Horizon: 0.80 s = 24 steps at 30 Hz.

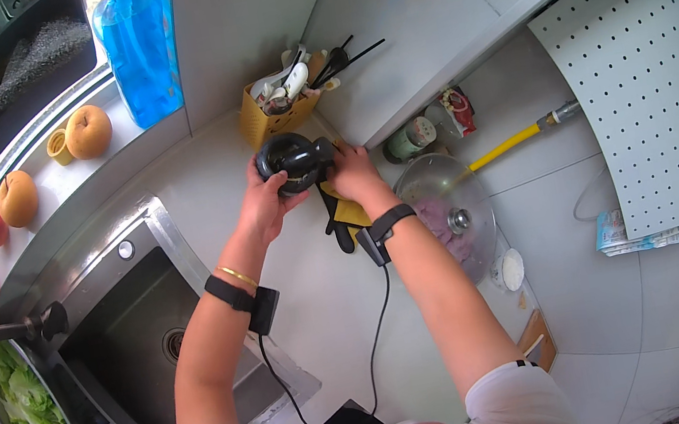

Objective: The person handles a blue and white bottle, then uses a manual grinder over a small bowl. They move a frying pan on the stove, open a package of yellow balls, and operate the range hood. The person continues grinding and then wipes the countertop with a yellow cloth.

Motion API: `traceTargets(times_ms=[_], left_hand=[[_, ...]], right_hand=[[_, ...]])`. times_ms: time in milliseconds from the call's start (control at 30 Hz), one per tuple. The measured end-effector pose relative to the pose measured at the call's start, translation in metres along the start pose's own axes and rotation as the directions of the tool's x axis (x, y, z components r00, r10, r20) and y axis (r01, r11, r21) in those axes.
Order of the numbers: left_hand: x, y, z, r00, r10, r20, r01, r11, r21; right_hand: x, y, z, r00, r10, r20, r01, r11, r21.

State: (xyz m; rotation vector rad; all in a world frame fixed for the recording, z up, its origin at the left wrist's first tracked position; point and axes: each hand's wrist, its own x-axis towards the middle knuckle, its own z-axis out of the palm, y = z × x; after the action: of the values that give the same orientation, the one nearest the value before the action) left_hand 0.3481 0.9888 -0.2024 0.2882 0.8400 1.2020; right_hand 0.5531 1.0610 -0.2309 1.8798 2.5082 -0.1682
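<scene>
A glossy black rounded object (290,159), perhaps a small pot or jar, is between my hands in front of a yellow utensil basket (258,122). My left hand (271,203) grips its near left side, thumb on top. At its narrower right end is my right hand (356,172), whose fingertips are partly hidden; whether they close on that end or on something beside it cannot be told. Beneath and beside my right hand lie black and yellow gloves or cloths (350,212) on the white countertop (314,283). The basket holds several spoons and black-handled utensils.
Left is a dark sink (125,342) with a faucet (3,332) and a bowl of lettuce (24,399). Pears (88,131) and a blue liquid bottle (138,57) line the sill. Right are a glass lid (475,216), a small white-filled container (512,269), a jar (411,139) and a yellow hose (504,147).
</scene>
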Motion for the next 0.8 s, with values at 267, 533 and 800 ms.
traceTargets(times_ms=[267,533,800], left_hand=[[0.046,-0.012,0.012,0.999,0.010,0.035,-0.010,1.000,-0.019],[0.020,-0.036,0.013,0.998,-0.059,0.020,0.054,0.981,0.184],[-0.102,-0.031,0.062,0.760,-0.243,0.602,0.152,0.968,0.199]], right_hand=[[-0.094,-0.027,-0.021,0.976,-0.012,0.218,-0.028,0.983,0.182],[-0.152,-0.016,-0.192,1.000,-0.015,-0.019,0.023,0.833,0.552],[-0.127,-0.019,-0.425,0.502,-0.219,-0.837,0.317,0.947,-0.058]])
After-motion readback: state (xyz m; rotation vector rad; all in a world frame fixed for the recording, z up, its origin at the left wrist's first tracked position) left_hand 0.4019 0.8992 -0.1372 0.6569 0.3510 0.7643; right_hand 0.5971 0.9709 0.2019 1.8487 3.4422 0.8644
